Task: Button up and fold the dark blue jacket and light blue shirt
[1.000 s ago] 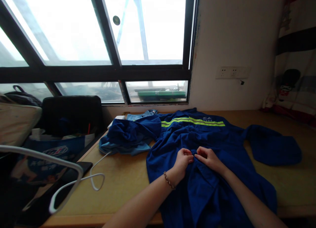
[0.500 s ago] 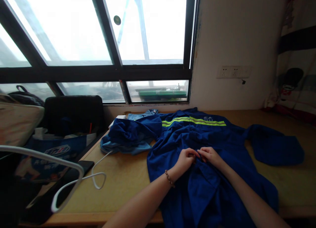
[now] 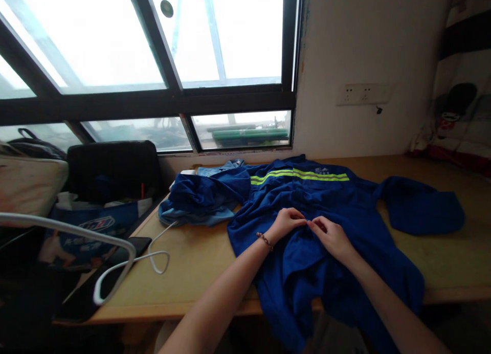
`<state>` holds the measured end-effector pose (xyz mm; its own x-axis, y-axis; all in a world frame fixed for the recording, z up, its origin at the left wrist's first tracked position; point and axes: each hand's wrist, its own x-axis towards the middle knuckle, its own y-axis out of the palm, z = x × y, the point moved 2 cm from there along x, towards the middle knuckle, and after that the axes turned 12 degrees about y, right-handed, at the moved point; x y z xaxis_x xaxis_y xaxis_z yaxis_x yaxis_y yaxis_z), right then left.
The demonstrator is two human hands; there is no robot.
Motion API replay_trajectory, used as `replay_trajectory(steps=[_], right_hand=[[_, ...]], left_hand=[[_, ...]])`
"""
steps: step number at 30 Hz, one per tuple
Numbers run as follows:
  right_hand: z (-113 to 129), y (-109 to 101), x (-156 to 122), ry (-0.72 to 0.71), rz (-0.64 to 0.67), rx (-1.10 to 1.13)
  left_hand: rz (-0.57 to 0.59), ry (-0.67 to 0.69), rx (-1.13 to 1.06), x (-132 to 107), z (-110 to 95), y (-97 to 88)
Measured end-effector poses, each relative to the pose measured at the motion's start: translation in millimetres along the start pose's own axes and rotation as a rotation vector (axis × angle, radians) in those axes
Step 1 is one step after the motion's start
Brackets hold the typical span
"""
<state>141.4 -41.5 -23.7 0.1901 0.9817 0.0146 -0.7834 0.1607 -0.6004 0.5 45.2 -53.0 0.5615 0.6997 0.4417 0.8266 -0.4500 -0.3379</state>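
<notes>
A dark blue work jacket with a yellow-green reflective stripe across its chest lies spread over the table, its lower part hanging past the front edge. My left hand, with a beaded bracelet at the wrist, pinches the fabric near the jacket's middle. Close beside it, fingertips nearly touching, my right hand pinches the same front part. Whatever small fastening may sit between the fingertips is too small to make out. One sleeve stretches to the right; the other is bunched at the left.
Light blue clothing lies under the left sleeve on the wooden table. A white cable loops near a dark flat object at the table's left edge. Bags and a black chair stand at left. A window and wall sockets are behind.
The view has tilted slightly down. My fingers have shifted a little along the jacket front and still pinch it; the loose lower cloth has dropped farther over the table edge.
</notes>
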Motion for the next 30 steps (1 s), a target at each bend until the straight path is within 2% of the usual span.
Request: replay_trajectory(steps=[3, 5, 7, 9, 11, 14, 17, 19, 23, 28, 30], right_hand=[[4, 7, -18, -0.052, -0.152, -0.197], [4, 9, -18, -0.045, -0.208, -0.25], [2, 8, -11, -0.016, -0.233, -0.205], [-4, 4, -2, 0.01, -0.233, -0.062], [-12, 2, 5, 0.042, -0.172, 0.201], [-22, 3, 9, 0.162, 0.018, 0.671], [-25, 3, 7, 0.346, 0.163, 0.933], [-24, 1, 6, 0.407, 0.22, 1.036], [-23, -2, 10, 0.416, 0.311, 1.214], [-32, -3, 17, 0.457, 0.244, 1.257], [-33, -3, 19, 0.456, 0.232, 1.229]], left_hand=[[0.02, 0.054, 0.155, 11, 5, 0.8], [0.013, 0.084, 0.224, 20, 9, 0.4], [0.007, 0.091, 0.273, 29, 14, -0.9], [0.018, 0.084, 0.301, 36, 19, -2.6], [0.037, 0.081, 0.31, 40, 24, -3.7], [0.051, 0.094, 0.325, 43, 31, -3.8], [0.058, 0.14, 0.365, 45, 34, -2.4], [0.072, 0.174, 0.399, 46, 34, -1.0], [0.094, 0.203, 0.431, 41, 25, 0.7], [-0.009, 0.132, 0.213, 15, -1, -7.9], [-0.077, 0.116, 0.219, 7, -17, -13.4]])
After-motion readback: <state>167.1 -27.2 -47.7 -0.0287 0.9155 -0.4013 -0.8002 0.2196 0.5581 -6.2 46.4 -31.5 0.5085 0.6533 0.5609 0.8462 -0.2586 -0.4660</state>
